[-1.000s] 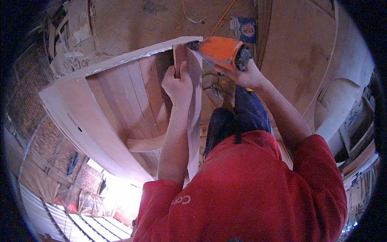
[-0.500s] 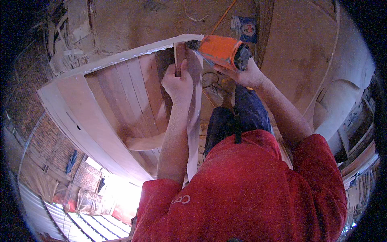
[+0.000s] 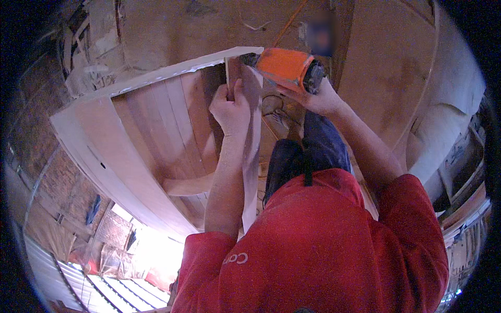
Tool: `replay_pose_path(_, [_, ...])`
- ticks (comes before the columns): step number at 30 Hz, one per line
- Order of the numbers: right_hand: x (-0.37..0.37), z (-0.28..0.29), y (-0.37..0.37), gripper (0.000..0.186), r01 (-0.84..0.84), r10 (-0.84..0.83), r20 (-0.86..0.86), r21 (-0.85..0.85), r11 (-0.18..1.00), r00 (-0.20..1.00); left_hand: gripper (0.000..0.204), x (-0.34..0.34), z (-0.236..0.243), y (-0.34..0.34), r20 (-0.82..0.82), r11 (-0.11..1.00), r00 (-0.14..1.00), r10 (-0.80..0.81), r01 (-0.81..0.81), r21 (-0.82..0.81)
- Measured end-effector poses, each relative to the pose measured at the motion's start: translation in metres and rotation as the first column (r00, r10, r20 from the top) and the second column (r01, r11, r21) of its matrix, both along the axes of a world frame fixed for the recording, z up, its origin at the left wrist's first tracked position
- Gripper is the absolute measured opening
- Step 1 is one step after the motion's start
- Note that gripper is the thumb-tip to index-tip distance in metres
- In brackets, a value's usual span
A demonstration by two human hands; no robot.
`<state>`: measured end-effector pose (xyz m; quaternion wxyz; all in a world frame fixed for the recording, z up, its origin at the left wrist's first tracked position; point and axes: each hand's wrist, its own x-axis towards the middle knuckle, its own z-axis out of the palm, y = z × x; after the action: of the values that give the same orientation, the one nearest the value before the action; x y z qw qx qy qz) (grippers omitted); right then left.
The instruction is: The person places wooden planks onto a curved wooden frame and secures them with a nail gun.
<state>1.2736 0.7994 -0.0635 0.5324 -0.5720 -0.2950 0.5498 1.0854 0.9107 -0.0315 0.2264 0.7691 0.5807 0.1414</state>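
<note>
My left hand [image 3: 230,108] grips a narrow upright wooden strip [image 3: 233,70] and presses it against the right side panel [image 3: 252,156] of a large open wooden box [image 3: 156,122]. My right hand [image 3: 319,99] holds an orange power tool [image 3: 284,68], whose nose points left at the top of the strip, close to the box's upper corner. My red shirt [image 3: 323,250] and dark trousers [image 3: 313,151] fill the lower middle of the view.
The box has a pale frame edge [image 3: 83,135] and a plank back. An orange cable [image 3: 286,23] runs up from the tool over a dusty brown floor [image 3: 386,78]. Boards and curved pale panels [image 3: 443,130] lie at the right, with brick wall [image 3: 47,182] at the left.
Almost nothing differs: my left hand has shifted slightly up the strip, and the orange tool stays at the strip's top.
</note>
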Motion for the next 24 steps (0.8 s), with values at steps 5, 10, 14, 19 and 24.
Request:
replay_pose_path(5, [-0.001, -0.006, 0.001, 0.040, -0.097, 0.072, 0.224, 0.102, 0.990, 0.972, 0.032, 0.000, 0.005, 0.000, -0.046, 0.993, 0.998, 0.037, -0.042, -0.109])
replay_pose_path(10, [-0.001, 0.007, 0.004, 0.044, -0.059, 0.039, 0.180, 0.105, 0.993, 0.983, 0.029, 0.000, 0.002, -0.001, 0.064, 0.996, 0.997, 0.035, -0.030, -0.080])
replay_pose_path(14, [0.004, 0.011, 0.007, 0.045, -0.082, 0.046, 0.288, 0.116, 0.990, 0.957, 0.029, 0.002, 0.002, 0.000, 0.055, 1.000, 0.998, -0.007, 0.008, -0.008])
replay_pose_path(19, [0.004, 0.011, 0.013, 0.043, -0.004, 0.003, 0.005, 0.112, 0.994, 1.000, 0.029, -0.002, 0.002, 0.003, -0.009, 0.998, 1.000, 0.019, -0.020, -0.060])
replay_pose_path(24, [0.012, 0.010, 0.008, 0.048, -0.163, 0.164, 0.196, -0.021, 0.986, 0.967, 0.029, 0.000, 0.010, 0.000, 0.011, 0.996, 0.998, 0.059, -0.058, -0.062])
